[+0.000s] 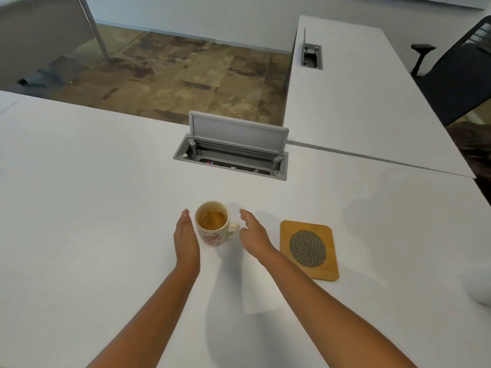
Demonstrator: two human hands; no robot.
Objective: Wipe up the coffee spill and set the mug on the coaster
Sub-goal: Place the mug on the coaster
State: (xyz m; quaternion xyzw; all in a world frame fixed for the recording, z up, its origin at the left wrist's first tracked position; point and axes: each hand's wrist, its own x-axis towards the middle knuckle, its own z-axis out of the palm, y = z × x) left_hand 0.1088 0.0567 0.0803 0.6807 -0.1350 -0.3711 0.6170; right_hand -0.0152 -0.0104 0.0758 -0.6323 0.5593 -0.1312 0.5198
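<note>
A cream mug (214,229) with a red pattern stands upright on the white table (93,208), holding brown coffee, its handle pointing right. My left hand (186,237) is open just left of the mug, palm toward it, close to its side. My right hand (253,232) is open just right of the handle, fingers apart, holding nothing. A square wooden coaster (309,249) with a round mesh centre lies to the right of my right hand. A white paper towel (255,288) lies flat on the table between my forearms. No spill is plainly visible.
An open grey cable box (231,155) with a raised lid is set into the table behind the mug. A second white desk (345,88) with another cable box extends at the back right. A black office chair (457,75) stands far right. A white object (481,290) sits at the right edge.
</note>
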